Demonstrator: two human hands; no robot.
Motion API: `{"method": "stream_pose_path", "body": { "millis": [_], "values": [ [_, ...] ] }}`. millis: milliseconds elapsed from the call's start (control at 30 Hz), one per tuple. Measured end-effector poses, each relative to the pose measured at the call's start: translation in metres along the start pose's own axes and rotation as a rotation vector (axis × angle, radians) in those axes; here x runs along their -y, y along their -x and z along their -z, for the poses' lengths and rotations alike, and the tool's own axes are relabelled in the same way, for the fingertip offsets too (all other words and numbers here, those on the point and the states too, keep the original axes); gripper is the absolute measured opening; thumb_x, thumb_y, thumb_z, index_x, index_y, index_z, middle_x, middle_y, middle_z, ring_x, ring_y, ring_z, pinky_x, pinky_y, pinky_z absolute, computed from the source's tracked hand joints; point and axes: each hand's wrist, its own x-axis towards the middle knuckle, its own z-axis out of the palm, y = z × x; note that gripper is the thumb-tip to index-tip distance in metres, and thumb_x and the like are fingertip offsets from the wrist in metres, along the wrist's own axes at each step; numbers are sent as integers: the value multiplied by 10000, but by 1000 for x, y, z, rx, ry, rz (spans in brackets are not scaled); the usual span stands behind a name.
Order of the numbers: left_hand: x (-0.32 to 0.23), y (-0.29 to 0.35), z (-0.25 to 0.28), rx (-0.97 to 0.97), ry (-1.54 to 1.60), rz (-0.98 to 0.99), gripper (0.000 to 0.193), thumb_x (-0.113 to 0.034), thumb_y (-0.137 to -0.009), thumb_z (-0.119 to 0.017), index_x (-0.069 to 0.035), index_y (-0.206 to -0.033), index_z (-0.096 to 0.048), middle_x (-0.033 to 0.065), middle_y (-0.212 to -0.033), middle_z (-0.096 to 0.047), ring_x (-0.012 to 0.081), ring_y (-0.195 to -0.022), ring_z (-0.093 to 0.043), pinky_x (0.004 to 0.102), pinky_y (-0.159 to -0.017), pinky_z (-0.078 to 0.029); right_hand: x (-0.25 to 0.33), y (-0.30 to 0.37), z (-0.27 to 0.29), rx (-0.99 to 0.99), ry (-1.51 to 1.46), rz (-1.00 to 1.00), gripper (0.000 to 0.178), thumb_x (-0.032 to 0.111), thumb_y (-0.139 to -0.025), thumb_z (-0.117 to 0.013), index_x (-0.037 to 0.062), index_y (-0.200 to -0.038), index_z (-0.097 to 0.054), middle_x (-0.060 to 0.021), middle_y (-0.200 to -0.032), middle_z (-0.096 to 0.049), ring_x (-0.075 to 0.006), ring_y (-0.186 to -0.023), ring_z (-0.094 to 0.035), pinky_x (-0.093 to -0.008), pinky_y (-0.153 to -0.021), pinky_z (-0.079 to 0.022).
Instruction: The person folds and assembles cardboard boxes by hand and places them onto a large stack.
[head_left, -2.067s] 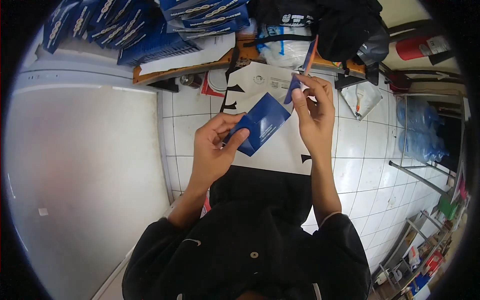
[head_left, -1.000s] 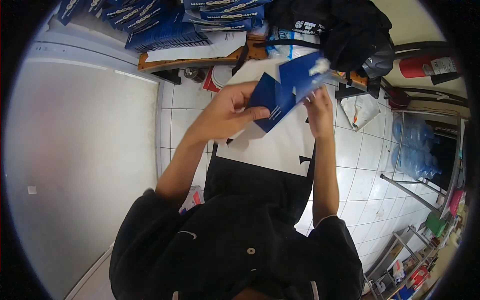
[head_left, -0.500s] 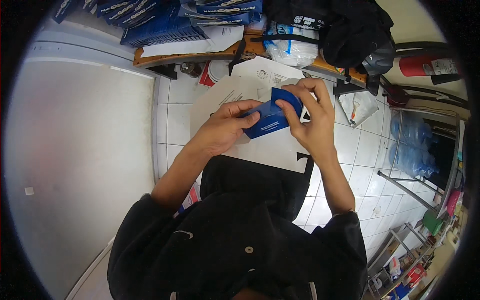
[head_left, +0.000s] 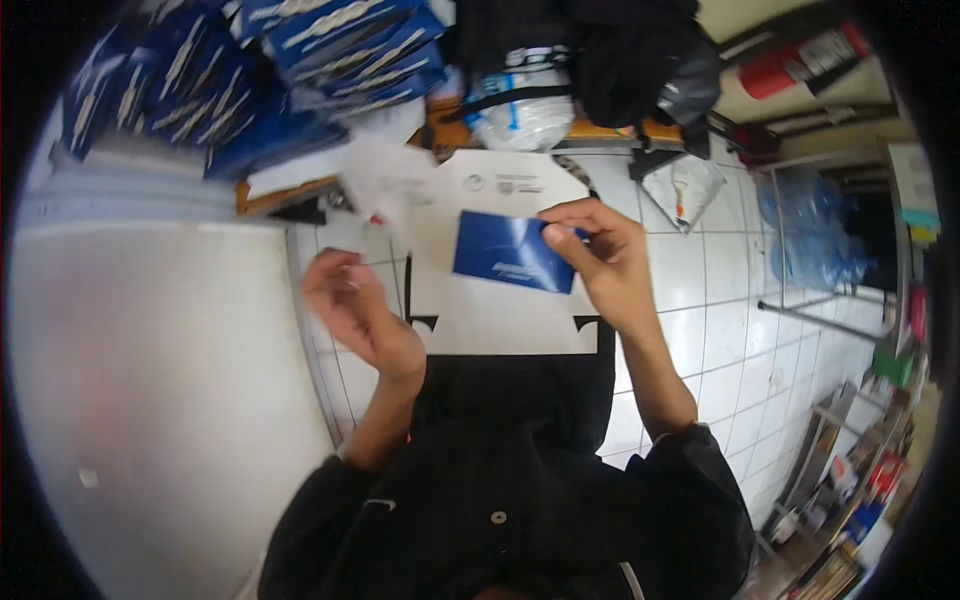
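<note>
My right hand [head_left: 605,255] pinches the right end of a blue folded card [head_left: 510,250] between thumb and fingers. It is held above a large white die-cut cardboard sheet [head_left: 515,332] with notches and small print, lying over my lap. To the left, my left hand [head_left: 355,310] is raised with loosely curled fingers, apart from the card. It is blurred and nothing shows in it. Beyond it a pale piece of cardboard [head_left: 385,185] is smeared by motion, overlapping the upper left of the white sheet.
Blue printed cardboard pieces [head_left: 350,55] are piled at the far left on a wooden bench [head_left: 655,130]. A black bag [head_left: 620,60] and a clear plastic pack [head_left: 520,115] are beside them. A white panel [head_left: 150,380] stands left; water bottles [head_left: 815,235] are at right.
My left hand has let go of the blue card and moved left. The card now lies flatter in my right hand alone. The pale cardboard piece has shifted up and left, off the sheet below.
</note>
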Motion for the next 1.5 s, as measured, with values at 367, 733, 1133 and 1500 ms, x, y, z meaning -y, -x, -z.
{"method": "stream_pose_path", "body": {
  "millis": [367, 733, 1133, 1500],
  "values": [
    [-2, -36, -13, 638, -170, 76, 359, -125, -882, -746, -73, -1237, -750, 69, -1105, -541, 191, -1036, -532, 315, -902, -440, -30, 10, -2, 38, -5, -24, 111, 27, -978, -677, -24, -1072, -705, -77, -1011, -755, -84, -905, -661, -232, -806, -512],
    [4, -42, -6, 508, -489, -62, 345, -162, -779, -870, -113, -1112, -799, 89, -1023, -491, 228, -954, -571, 326, -809, -504, -28, 20, -33, 25, -52, -36, 122, 27, -963, -689, -22, -1074, -705, -88, -946, -762, -74, -859, -641, -235, -773, -481],
    [-4, -26, 34, 801, -259, -180, 914, -518, -698, -905, -71, -1421, -566, 257, -1415, -379, 391, -1350, -437, 460, -1046, -436, -15, 37, -55, -124, 289, 400, 241, -27, -834, -767, 8, -1067, -714, -105, -955, -753, -223, -798, -689, -300, -778, -508],
    [54, 55, 74, 331, -302, 99, 648, -5, -991, -575, -60, -1578, -307, 255, -1618, -234, 339, -1493, -299, 452, -1219, -258, -18, 37, -94, 193, 671, 678, 494, 310, -742, -889, 150, -1189, -750, -218, -1433, -542, -420, -1318, -504, -518, -1119, -386]
  ]
}}
